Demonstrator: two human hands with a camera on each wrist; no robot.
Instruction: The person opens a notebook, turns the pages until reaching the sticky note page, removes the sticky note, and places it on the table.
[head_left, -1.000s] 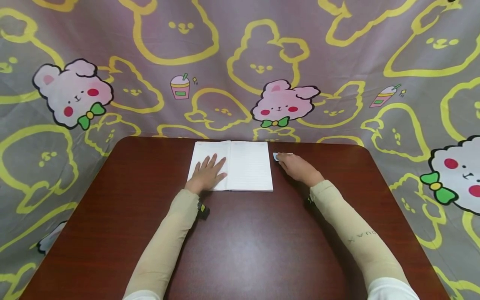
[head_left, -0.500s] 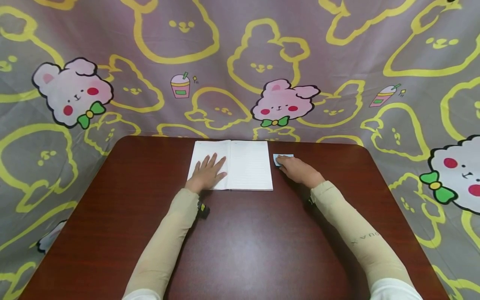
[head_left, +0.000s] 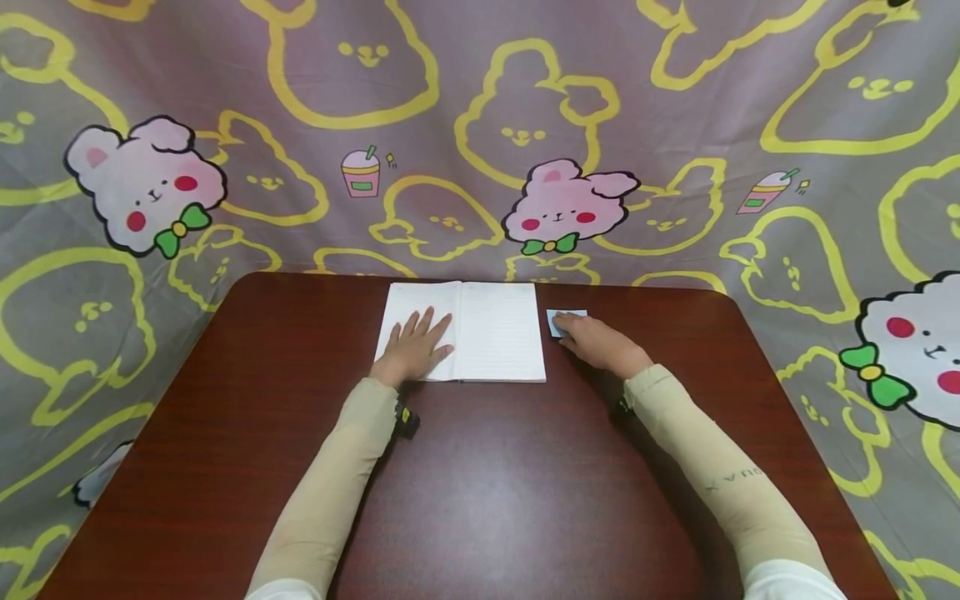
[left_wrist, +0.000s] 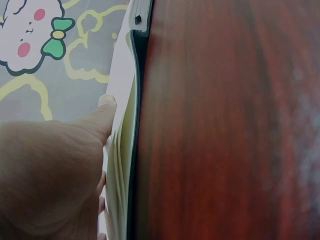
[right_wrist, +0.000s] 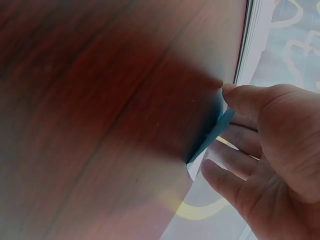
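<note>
An open notebook point(head_left: 501, 333) with lined white pages lies near the table's far edge. My left hand point(head_left: 412, 346) rests on its left page, fingers spread; in the left wrist view the thumb point(left_wrist: 106, 107) lies on the paper above several page edges. To the right of the notebook, my right hand point(head_left: 596, 340) holds a small light-blue square of paper point(head_left: 577, 314), like a sticky note. In the right wrist view this blue paper point(right_wrist: 212, 134) is tilted off the table between thumb and fingers; the fingertips behind it are partly hidden.
The brown wooden table point(head_left: 480, 483) has rounded far corners. A patterned curtain point(head_left: 420, 208) hangs close behind it and along both sides. Dark wrist cameras, such as the left one point(head_left: 407, 421), sit under the wrists.
My right hand has shifted slightly toward me, and more of the blue paper's top face now shows. The left hand and the notebook have stayed in place.
</note>
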